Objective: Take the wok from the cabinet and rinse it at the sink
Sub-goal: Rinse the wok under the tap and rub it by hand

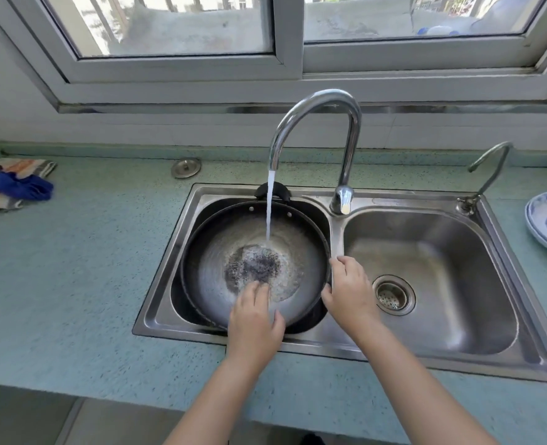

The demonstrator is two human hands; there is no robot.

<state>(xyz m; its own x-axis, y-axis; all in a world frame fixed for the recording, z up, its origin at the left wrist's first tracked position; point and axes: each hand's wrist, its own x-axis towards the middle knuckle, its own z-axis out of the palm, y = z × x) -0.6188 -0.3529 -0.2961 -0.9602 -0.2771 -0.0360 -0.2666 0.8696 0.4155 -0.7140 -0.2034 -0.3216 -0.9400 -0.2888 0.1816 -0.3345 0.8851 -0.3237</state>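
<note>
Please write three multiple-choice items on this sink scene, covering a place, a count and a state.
1. Where does the wok sit?
A. In the left basin
B. In the right basin
C. On the counter

2. How many taps stand at the sink?
A. One
B. Two
C. Three

3. What is the state of the big tap?
A. Off
B. Dripping
C. Running

Answers:
1 A: the wok fills the left basin, and the right basin holds only its drain.
2 B: a small tap stands at the right corner.
3 C: a steady stream falls into the wok.
</note>
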